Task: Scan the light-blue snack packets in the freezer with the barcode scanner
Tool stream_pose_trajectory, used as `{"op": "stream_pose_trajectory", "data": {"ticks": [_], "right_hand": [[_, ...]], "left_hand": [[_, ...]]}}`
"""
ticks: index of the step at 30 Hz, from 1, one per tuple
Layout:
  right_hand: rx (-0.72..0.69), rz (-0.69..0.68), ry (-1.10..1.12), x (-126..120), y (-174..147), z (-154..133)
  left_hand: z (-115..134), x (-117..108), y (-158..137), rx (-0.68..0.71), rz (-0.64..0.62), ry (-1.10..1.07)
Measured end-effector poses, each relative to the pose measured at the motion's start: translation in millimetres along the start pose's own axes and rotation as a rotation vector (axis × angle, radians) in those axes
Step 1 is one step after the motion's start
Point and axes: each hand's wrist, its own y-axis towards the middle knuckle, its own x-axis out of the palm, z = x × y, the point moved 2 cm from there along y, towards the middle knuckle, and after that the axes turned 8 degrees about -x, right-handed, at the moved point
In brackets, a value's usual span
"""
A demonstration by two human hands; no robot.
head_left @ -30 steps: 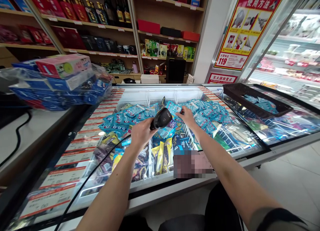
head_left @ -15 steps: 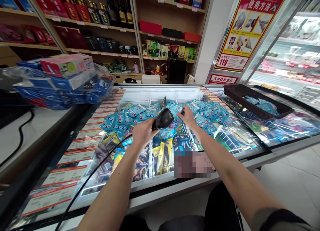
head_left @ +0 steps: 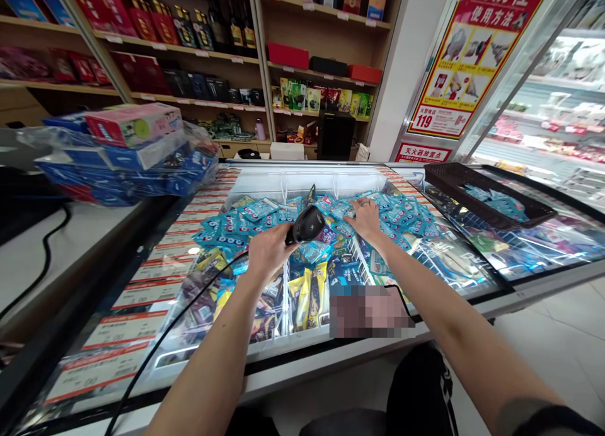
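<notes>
My left hand [head_left: 268, 250] is wrapped round the handle of a black barcode scanner [head_left: 308, 224], whose head points right over the freezer. A black cable [head_left: 198, 297] trails from it toward the lower left. My right hand [head_left: 366, 219] rests over the blue packets [head_left: 401, 212] with its fingers apart; nothing shows gripped in it. More blue packets [head_left: 231, 228] lie spread to the left of the scanner. The packets lie on the glass top of a chest freezer [head_left: 265, 354]. Yellow ice cream wrappers [head_left: 309, 294] show inside below.
A plastic-wrapped stack of blue boxes [head_left: 127, 152] stands at the left. At the right, a dark basket [head_left: 534, 218] holds several blue packets. A blurred-out patch [head_left: 371, 311] covers something on the front edge. Shelves [head_left: 189, 45] of bottles and boxes stand behind.
My right hand has let go of the blue packet it held by its edge and moved slightly right, fingers spreading over the pile. My left hand keeps the scanner in nearly the same place.
</notes>
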Motion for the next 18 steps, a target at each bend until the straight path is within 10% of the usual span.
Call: {"op": "stream_pose_trajectory", "data": {"ticks": [7, 18], "right_hand": [[-0.46, -0.192, 0.106, -3, -26, -11], [-0.553, -0.142, 0.061, 3, -24, 6]], "left_hand": [[0, 2, 0, 0.025, 0.021, 0.011], [-4, 0, -2, -0.003, -0.018, 0.025]]}}
